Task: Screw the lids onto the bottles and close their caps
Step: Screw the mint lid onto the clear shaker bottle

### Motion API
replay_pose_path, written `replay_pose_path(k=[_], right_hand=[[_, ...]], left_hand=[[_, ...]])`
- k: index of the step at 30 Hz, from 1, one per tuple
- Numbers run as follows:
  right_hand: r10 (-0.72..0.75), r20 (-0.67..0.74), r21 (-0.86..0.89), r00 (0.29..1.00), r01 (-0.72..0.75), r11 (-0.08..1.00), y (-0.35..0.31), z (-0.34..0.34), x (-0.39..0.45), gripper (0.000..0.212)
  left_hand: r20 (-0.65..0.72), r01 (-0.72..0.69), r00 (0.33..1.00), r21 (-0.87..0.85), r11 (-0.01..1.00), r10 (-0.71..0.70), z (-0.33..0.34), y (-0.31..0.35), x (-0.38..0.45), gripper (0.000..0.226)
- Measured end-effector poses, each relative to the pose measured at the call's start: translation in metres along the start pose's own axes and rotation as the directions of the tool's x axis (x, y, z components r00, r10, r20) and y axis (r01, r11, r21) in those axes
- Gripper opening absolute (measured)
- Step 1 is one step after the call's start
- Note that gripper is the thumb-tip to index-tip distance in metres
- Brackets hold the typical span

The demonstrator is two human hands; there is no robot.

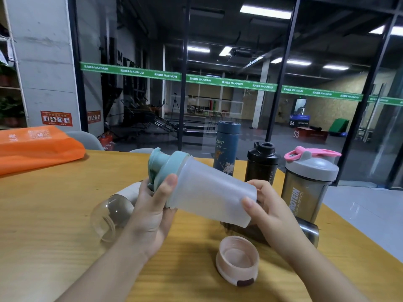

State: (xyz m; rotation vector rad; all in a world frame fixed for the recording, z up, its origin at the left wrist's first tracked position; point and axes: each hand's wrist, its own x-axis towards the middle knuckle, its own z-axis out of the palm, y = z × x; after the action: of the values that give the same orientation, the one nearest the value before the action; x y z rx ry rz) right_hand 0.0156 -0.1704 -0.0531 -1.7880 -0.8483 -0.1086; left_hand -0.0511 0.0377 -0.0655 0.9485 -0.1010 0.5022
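Note:
I hold a frosted clear shaker bottle (209,192) tilted on its side above the wooden table (54,214). My left hand (152,212) grips its teal lid (168,168) end, thumb across the lid's rim; the teal flip cap stands open. My right hand (266,205) grips the bottle's base. A pink lid (237,259) lies upside down on the table in front. A clear smoky bottle (111,214) lies on its side behind my left hand.
At the back stand a blue flask (226,149), a black shaker (261,164) with its spout uncovered, and a grey-lidded shaker (309,182) with a pink cap. A dark bottle with a metal end (309,232) lies behind my right hand. An orange bag (37,147) sits far left.

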Motion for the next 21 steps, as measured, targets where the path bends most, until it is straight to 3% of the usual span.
replay_pose_path(k=[4, 9, 14, 21], right_hand=[[0.076, 0.043, 0.074, 0.996, -0.079, 0.994, 0.0013, -0.0013, 0.0030, 0.066], [0.063, 0.139, 0.081, 0.988, -0.075, 0.994, 0.0008, -0.0071, 0.0020, 0.086], [0.015, 0.148, 0.116, 0.989, -0.032, 0.993, 0.0014, -0.0078, 0.0022, 0.070], [0.137, 0.066, 0.099, 0.988, -0.143, 0.985, 0.0038, -0.0056, 0.0065, 0.058]], left_hand=[[-0.028, 0.006, 1.000, -0.010, 1.000, -0.006, 0.0017, -0.0023, -0.0006, 0.116], [-0.075, 0.013, 0.997, -0.045, 0.999, -0.017, 0.0032, -0.0039, -0.0007, 0.111], [-0.097, 0.039, 0.994, -0.026, 0.999, -0.042, 0.0007, -0.0046, 0.0005, 0.113], [-0.066, 0.043, 0.997, -0.013, 0.999, -0.044, 0.0031, -0.0037, -0.0025, 0.112]])
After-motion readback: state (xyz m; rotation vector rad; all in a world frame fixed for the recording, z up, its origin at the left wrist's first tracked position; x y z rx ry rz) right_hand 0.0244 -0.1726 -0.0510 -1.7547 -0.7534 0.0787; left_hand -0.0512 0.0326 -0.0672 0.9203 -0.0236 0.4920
